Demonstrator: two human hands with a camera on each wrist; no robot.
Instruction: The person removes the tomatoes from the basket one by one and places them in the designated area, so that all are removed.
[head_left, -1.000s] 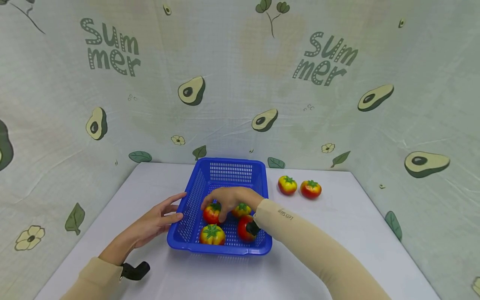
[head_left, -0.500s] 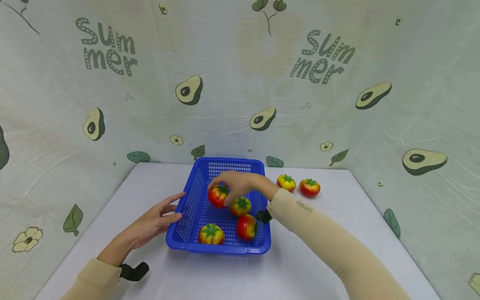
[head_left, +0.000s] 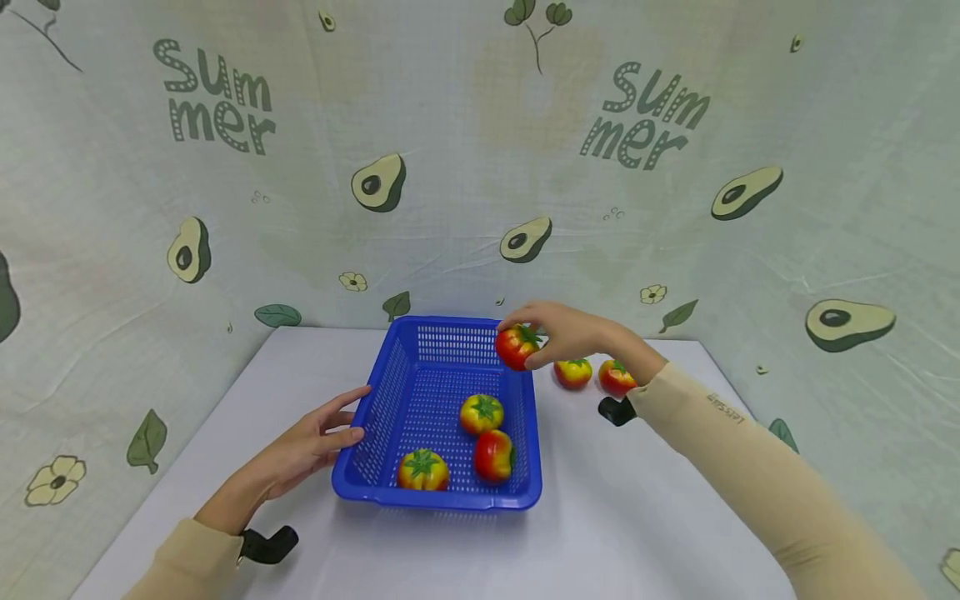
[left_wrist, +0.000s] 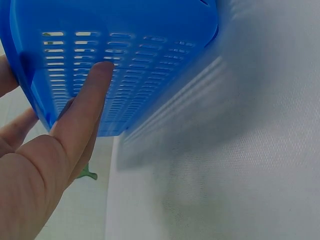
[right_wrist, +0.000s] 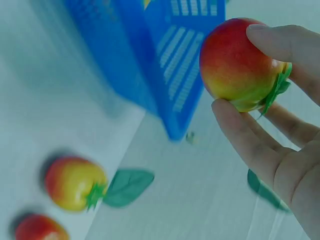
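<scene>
Clearly, the right hand (head_left: 566, 329) grasps a red-and-yellow tomato (head_left: 513, 348), its thumb and fingers parted only as wide as the fruit, in the air by the far right corner of the blue basket (head_left: 437, 498). The right wrist view shows what the head view does not: the thumb presses one side, the fingertips (right_wrist: 225, 112) support the opposite side, and the green leaves face toward the palm. The left hand (head_left: 303, 450) is not clenched; its fingers are rather straight and spread, and they touch the left side of the basket. Only the left wrist view shows one finger against the slotted outer wall. Inside the basket lie three more tomatoes (head_left: 493, 457), while two other tomatoes (head_left: 573, 374) rest on the white counter (head_left: 585, 500), partly hidden in the head view, but one whole in the right wrist view.
</scene>
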